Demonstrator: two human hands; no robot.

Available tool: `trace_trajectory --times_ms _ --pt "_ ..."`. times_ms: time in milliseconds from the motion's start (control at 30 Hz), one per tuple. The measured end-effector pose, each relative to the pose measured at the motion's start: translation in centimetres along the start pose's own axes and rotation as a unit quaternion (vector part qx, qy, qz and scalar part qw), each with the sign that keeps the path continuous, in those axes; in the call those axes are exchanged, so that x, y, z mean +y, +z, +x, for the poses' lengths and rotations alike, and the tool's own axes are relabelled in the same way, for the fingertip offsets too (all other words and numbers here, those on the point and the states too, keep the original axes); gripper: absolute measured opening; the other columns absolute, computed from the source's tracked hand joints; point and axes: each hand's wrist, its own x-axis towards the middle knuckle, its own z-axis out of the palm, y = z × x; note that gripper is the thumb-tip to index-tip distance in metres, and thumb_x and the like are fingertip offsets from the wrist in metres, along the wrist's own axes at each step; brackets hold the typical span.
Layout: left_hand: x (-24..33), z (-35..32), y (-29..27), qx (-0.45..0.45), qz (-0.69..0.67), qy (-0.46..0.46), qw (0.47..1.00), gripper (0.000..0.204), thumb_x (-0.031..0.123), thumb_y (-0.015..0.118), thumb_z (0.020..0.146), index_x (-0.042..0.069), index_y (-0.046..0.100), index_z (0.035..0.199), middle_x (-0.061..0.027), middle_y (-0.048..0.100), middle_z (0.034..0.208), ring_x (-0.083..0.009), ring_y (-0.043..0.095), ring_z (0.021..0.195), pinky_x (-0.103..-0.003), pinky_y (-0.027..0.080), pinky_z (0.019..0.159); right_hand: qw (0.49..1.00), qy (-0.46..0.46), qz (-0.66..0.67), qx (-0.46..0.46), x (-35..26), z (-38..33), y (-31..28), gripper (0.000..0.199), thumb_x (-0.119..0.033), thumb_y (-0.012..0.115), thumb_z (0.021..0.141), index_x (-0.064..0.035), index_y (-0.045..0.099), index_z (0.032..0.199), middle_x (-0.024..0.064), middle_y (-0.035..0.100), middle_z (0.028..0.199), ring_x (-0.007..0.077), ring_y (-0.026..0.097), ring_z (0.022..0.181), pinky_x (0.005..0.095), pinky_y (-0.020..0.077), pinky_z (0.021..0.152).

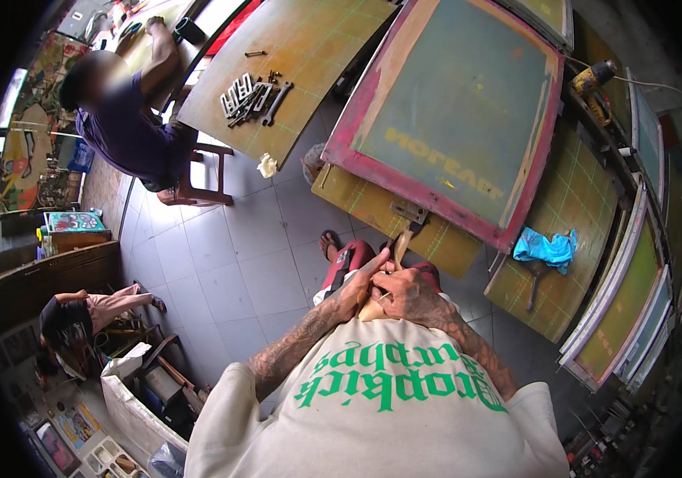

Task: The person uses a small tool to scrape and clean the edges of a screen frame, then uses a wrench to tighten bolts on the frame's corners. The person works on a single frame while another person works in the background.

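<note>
My left hand (353, 295) and my right hand (409, 293) meet close in front of my shirt, above my lap. Between them is a thin tan strip (401, 248), tape-like, one end sticking up past the fingers and a paler part hanging below. My right fingers are curled round it. The left fingers point forward and press against it; their tips are partly hidden. Just beyond my hands stands a large printing screen (468, 88) with a pink-red frame and grey-green mesh, edged with tan tape. It lies over a yellow-green board (349, 195) with a metal clamp (409, 212).
Several wrenches and bolts (277, 103) lie on a board at upper left. A blue cloth (546, 248) rests on the right-hand board, near a yellow drill (593, 77). One person (126, 119) sits at a table at far left; another (78, 319) is at lower left.
</note>
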Motion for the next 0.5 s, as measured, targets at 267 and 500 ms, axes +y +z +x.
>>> trace_trajectory --times_ms 267,500 --pt "1.5 -0.1 1.2 0.021 0.039 -0.017 0.999 0.032 0.041 0.058 0.105 0.012 0.062 0.092 0.0035 0.063 0.085 -0.0072 0.061 0.069 -0.024 0.050 0.060 0.990 -0.136 -0.017 0.029 0.2 1.2 -0.1 0.014 -0.013 0.071 0.086 -0.0053 0.062 0.078 0.0124 0.058 0.061 0.0291 0.063 0.058 0.0422 0.0506 0.061" --pt "0.8 -3.3 -0.7 0.099 0.428 0.221 0.871 0.036 0.041 0.052 0.107 0.008 0.064 0.099 0.0016 0.063 0.093 -0.0109 0.060 0.089 -0.030 0.049 0.078 0.972 -0.183 -0.038 0.141 -1.6 1.7 -1.1 0.011 -0.007 0.077 0.081 -0.0052 0.067 0.082 0.0044 0.052 0.059 0.0221 0.051 0.050 0.0365 0.0418 0.054"
